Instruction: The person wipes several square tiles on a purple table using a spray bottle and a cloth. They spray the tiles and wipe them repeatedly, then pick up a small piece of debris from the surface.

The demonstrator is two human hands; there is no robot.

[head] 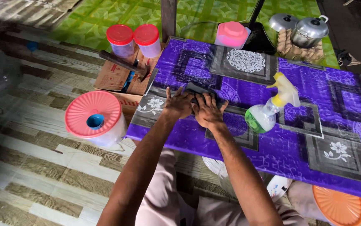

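Both my hands lie flat, side by side, on a small dark folded cloth (pixel 198 89) that rests on a low table covered with a purple and grey patterned sheet (pixel 314 146). My left hand (pixel 178 104) presses the cloth's left part with fingers spread. My right hand (pixel 207 111) presses its right part, touching the left hand. A clear spray bottle (pixel 268 111) with a yellow-white trigger head and green label leans just right of my right hand.
A pink-lidded clear container (pixel 96 118) stands on the floor to the left, beside a cardboard box (pixel 119 77) with two red-lidded jars (pixel 133 39). A pink box (pixel 232 34), metal pots (pixel 310 30) and egg trays are at the back. An orange lid (pixel 338 206) is at bottom right.
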